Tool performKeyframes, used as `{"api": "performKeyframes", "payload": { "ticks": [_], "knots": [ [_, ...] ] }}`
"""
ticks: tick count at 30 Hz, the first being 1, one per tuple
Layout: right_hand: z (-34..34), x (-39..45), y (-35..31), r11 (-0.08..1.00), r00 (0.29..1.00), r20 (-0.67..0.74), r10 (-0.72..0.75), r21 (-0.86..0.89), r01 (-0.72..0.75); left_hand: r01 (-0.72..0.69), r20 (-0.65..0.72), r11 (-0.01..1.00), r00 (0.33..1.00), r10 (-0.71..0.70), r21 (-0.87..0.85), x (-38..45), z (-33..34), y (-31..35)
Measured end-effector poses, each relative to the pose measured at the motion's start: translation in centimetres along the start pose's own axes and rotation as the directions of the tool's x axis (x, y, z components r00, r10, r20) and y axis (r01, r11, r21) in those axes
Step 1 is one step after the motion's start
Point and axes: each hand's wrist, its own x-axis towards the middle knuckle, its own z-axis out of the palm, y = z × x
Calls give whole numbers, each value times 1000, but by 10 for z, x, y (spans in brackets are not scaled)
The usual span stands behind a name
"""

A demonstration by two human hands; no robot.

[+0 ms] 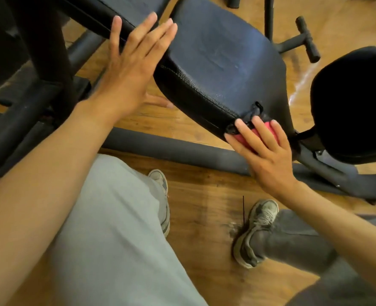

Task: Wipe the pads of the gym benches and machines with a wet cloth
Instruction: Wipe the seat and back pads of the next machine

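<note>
Pink cloth (257, 134) shows between the fingers of the right hand (264, 155), which grips it bunched and presses it against the near corner of the dark blue seat pad (222, 58), right where a torn seam (252, 114) splits the edge. The grip there is closed round the cloth, fingers curled over it, thumb hidden behind. The left hand (129, 67) is open, fingers straight and slightly spread, hovering at the far left edge of the same pad, beside a second black pad (116, 14) that slopes away to the upper left; whether its fingertips touch the pad I cannot tell. Faint streaks mark the top of the seat pad. A rounded black pad (354, 102) stands just to the right on its bracket. Under the pads a grey foam roller (171, 149) lies across the wooden floor (193, 195), with the black frame (39, 62) at the left. The person's grey trousers (116, 228) and worn grey trainers (255, 233) fill the lower part of the view.
</note>
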Motion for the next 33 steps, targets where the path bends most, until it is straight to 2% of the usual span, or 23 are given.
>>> {"api": "performKeyframes", "payload": {
  "ticks": [4, 8, 14, 19, 26, 29, 33],
  "knots": [
    [-4, 41, -8, 995, 995, -36, -95, 35, 96, 15, 12, 1000, 1000, -15, -27, 2, -5, 6],
    [-1, 0, 12, 997, 995, -63, -81, -3, 81, 19, 11, 1000, 1000, -19, -19, 1, -2, 4],
    [0, -90, 51, 996, 992, 98, -76, -29, 79, 19, 6, 1000, 1000, -19, -19, 2, -2, 4],
    [0, -104, 57, 996, 984, 160, -81, -33, 87, 15, 0, 1000, 1000, -15, 4, 3, 0, 4],
    [-21, 3, 27, 986, 971, 207, -119, 142, 91, 25, 1, 1000, 1000, -25, 8, 4, -1, 6],
    [-28, 51, 8, 981, 947, 274, -168, 137, 135, 19, -10, 1000, 1000, -19, 9, 3, -2, 7],
    [-17, 124, -29, 985, 952, 254, -169, 83, 153, 76, -65, 997, 995, -77, -8, 0, -10, 7]
  ]
}}
